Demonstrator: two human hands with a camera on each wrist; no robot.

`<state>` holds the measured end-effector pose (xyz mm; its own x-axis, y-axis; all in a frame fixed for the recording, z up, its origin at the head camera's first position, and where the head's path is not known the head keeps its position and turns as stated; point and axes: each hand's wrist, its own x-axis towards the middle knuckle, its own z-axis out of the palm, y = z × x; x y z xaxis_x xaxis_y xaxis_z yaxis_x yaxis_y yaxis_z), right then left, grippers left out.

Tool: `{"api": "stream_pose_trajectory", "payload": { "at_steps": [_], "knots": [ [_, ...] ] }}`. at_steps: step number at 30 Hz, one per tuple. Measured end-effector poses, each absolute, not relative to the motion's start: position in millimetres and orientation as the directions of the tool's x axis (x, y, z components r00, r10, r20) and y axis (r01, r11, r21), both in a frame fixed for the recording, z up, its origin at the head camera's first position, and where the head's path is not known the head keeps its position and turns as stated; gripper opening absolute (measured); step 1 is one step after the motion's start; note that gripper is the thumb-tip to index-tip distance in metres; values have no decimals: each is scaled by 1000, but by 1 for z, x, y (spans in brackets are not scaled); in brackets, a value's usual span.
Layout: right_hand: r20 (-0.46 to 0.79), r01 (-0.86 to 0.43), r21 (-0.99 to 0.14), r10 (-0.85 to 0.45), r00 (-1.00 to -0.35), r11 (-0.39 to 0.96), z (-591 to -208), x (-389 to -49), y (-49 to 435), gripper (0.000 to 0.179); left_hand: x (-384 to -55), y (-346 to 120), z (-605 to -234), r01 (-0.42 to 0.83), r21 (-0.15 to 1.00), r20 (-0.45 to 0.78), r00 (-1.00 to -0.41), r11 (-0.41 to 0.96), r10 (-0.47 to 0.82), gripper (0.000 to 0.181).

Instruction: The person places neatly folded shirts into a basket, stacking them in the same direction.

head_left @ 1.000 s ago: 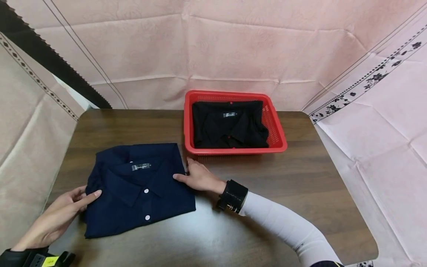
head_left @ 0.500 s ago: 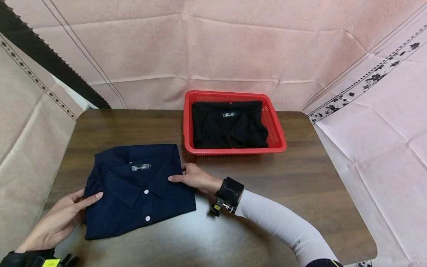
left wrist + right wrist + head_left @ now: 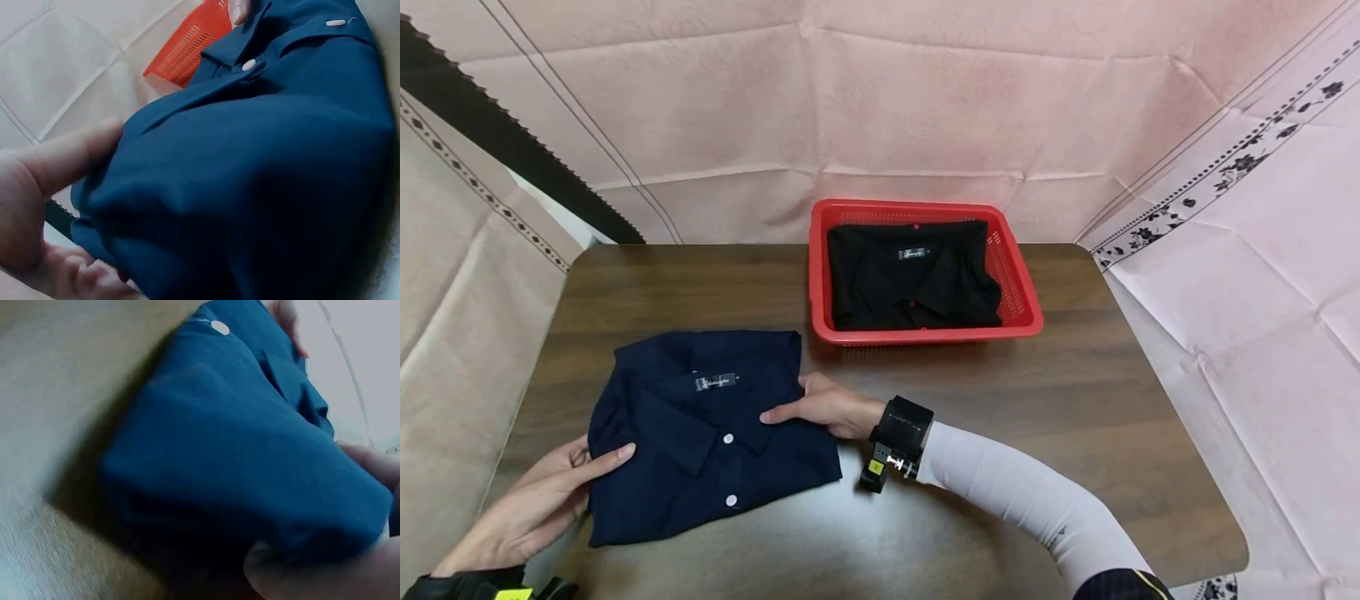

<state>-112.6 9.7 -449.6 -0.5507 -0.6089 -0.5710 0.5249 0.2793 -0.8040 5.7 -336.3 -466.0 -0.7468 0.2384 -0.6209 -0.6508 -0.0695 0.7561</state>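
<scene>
A folded navy shirt [image 3: 692, 467] with white buttons and a collar label lies face up at the table's left, between both hands. My left hand [image 3: 542, 496] grips its left side, thumb on top and fingers tucked beneath. On the opposite side my right hand [image 3: 831, 407] holds the edge, its thumb over the front. The right wrist view shows the shirt's near corner [image 3: 206, 450] with a dark shadow below it and fingertips [image 3: 259, 565] under the fabric. Seen from the left wrist, the cloth [image 3: 237, 162] bulges beside the thumb.
A red plastic basket [image 3: 1022, 292] stands at the back middle of the table, with a folded black shirt [image 3: 917, 275] inside. The brown wooden table [image 3: 1037, 400] extends to the right. Pale patterned cloth [image 3: 925, 100] hangs behind and along the sides.
My right hand has slid left, its thumb further over the shirt and its fingers under the edge. The left thumb has also shifted slightly inward. The shirt appears slightly lower in the head view.
</scene>
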Motion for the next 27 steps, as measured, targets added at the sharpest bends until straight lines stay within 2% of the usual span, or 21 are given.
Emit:
{"api": "stream_pose_trajectory", "payload": {
  "at_steps": [3,6,10,14,17,21,27],
  "knots": [
    [-553,476,-824,-619,-558,306,-451,-109,7,42,9,-338,-468,-655,751,-605,-735,-88,305,31],
    [-535,446,-837,-645,-546,316,-451,-106,4,41,13,-338,-468,-667,740,-599,-712,-86,367,21],
    [-508,422,-853,-677,-533,308,-446,-103,2,44,14,-335,-468,-666,745,-611,-706,-39,358,28],
    [-477,394,-871,-701,-530,294,-440,-103,1,43,17,-325,-470,-645,764,-627,-732,29,266,47],
    [-438,357,-892,-724,-532,278,-435,-103,1,42,22,-318,-472,-615,788,-606,-766,30,216,51],
    [-398,294,-915,-728,-558,276,-424,-105,2,36,27,-316,-471,-574,819,-557,-801,-19,220,45],
    [-373,228,-928,-717,-589,296,-411,-110,4,34,26,-318,-462,-587,804,-557,-799,-94,226,40]
  ]
}}
